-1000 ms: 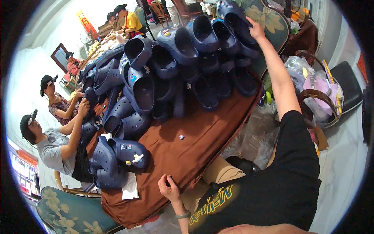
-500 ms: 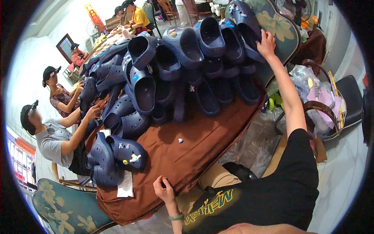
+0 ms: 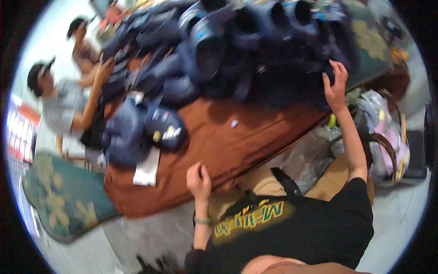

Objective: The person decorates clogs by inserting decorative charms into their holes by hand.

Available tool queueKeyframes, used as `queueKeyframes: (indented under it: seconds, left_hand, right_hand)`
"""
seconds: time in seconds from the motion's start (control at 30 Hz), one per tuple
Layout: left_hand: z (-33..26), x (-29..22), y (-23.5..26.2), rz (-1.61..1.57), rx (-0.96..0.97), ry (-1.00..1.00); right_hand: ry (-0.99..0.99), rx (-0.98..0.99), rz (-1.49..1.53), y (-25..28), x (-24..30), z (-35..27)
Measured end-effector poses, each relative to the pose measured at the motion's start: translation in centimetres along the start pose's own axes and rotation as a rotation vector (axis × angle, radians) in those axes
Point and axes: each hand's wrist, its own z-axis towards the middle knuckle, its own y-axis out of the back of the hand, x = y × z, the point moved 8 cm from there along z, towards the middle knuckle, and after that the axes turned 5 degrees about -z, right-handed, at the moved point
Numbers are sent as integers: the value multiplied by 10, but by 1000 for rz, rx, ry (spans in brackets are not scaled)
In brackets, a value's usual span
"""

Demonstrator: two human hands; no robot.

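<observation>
Many navy clogs (image 3: 207, 48) are heaped across the far part of the table, some with small charms on them. At the pile's right end my right hand (image 3: 336, 89) reaches in by the dark lower clogs, its thumb and fingers apart; blur hides whether it touches one. My left hand (image 3: 199, 180) hovers at the near table edge, fingers curled in, with their inner side hidden. A small pale charm (image 3: 234, 123) lies alone on the brown cloth (image 3: 210, 137). Left of it sits a navy clog (image 3: 164, 121) with white and yellow charms, beside other clogs (image 3: 123, 132).
White paper (image 3: 147, 170) lies near the left front of the table. Green floral chair backs stand at the left (image 3: 54, 201) and far right (image 3: 365, 50). A basket (image 3: 387, 146) with plastic bags is at my right. A co-worker in grey (image 3: 61, 105) works across the left side.
My right hand has moved off the upper right clog and down toward the lower ones. The view has shifted and blurred; my left hand stays curled near the edge.
</observation>
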Motion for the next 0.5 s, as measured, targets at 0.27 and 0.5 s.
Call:
queueKeyframes:
  seconds: [0.27, 0.5]
  left_hand:
    - [3, 13, 11, -55, 15, 35]
    - [81, 39, 67, -178, 54, 197]
  right_hand:
    - [341, 645, 426, -113, 216, -114]
    - [255, 738, 416, -167, 250, -150]
